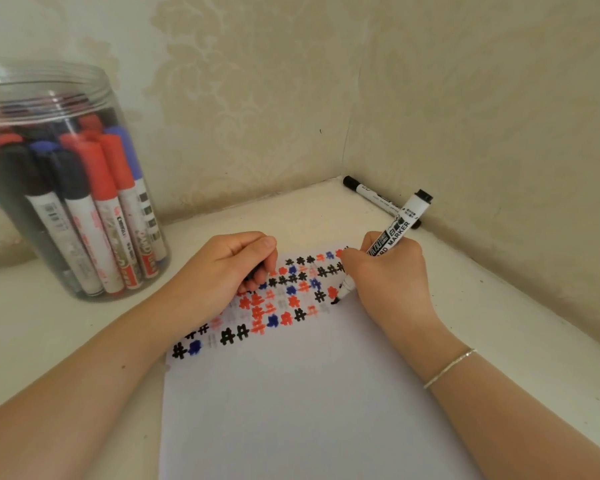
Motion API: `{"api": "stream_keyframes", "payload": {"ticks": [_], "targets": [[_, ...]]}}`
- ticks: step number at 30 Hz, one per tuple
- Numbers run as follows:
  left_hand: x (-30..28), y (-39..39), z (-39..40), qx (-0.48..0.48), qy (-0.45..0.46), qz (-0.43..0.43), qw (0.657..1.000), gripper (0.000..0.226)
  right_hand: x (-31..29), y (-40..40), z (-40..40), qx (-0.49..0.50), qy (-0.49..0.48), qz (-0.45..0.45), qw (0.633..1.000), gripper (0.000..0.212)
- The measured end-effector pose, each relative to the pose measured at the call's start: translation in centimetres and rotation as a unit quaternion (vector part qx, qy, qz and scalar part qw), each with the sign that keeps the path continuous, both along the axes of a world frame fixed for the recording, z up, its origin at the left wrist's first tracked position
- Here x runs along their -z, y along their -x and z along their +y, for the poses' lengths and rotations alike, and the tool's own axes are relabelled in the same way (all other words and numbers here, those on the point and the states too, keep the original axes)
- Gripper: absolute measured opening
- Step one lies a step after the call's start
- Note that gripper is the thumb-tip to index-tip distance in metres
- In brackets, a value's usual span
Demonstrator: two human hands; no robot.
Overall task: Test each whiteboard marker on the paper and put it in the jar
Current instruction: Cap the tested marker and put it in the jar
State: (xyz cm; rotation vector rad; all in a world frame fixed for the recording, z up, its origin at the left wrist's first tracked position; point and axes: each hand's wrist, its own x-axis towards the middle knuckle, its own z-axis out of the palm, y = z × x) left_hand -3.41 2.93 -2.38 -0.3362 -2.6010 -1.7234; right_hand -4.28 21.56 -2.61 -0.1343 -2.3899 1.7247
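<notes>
Step in hand: the right hand (388,271) is writing a black test mark with the whiteboard marker (395,233) on the paper (291,393).
Right grip: fingers and thumb clamped round the lower barrel of the marker, close above the nib.
Left grip: the left hand (229,268) rests on the paper's far left part with its fingers curled round something small and dark, probably the marker's cap, though too little of it shows to be sure.
Long axis: the marker slants from its nib, down on the paper near the right edge, up and away to the right, black tail end highest.
Key relation: the jar (66,181) stands well apart to the far left on the desk (32,323), on the other side of the left hand, so the marker would have to cross the whole sheet; the left hand is much the nearer to it.
Marker's look: white barrel with black print reading "MARKER", black tail plug, black ink at the tip.
Paper: rows of black, red and blue hash marks across its far end, the near part blank.
Jar: clear plastic, open mouth, packed with capped red, blue and black markers.
Left to do: a spare black marker (371,195) lies against the wall in the far right corner.
</notes>
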Motion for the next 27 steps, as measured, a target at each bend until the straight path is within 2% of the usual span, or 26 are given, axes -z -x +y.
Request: {"api": "stream_keyframes", "payload": {"ticks": [3,9,14,18,22,27], "targets": [[0.04,0.08,0.02,-0.001,0.0,-0.001,1.0,0.038,-0.08,-0.13,-0.1,-0.017,0.01,-0.016,1.0,0.018],[0.04,0.09,-0.01,0.002,0.002,-0.002,1.0,0.038,0.02,-0.19,-0.35,-0.004,-0.002,0.011,1.0,0.035],[0.12,0.14,-0.05,0.002,0.006,-0.005,1.0,0.038,0.03,-0.26,-0.16,-0.013,0.012,-0.012,1.0,0.014],[0.2,0.23,-0.05,0.002,0.008,-0.005,1.0,0.038,0.25,-0.12,-0.24,-0.014,-0.001,-0.002,1.0,0.023],[0.17,0.2,-0.02,0.002,0.01,-0.004,1.0,0.038,0.02,-0.16,-0.09,-0.003,0.024,-0.008,1.0,0.017],[0.12,0.14,0.04,-0.001,0.001,-0.003,1.0,0.037,0.25,-0.01,-0.32,-0.013,0.003,0.011,1.0,0.03]]}}
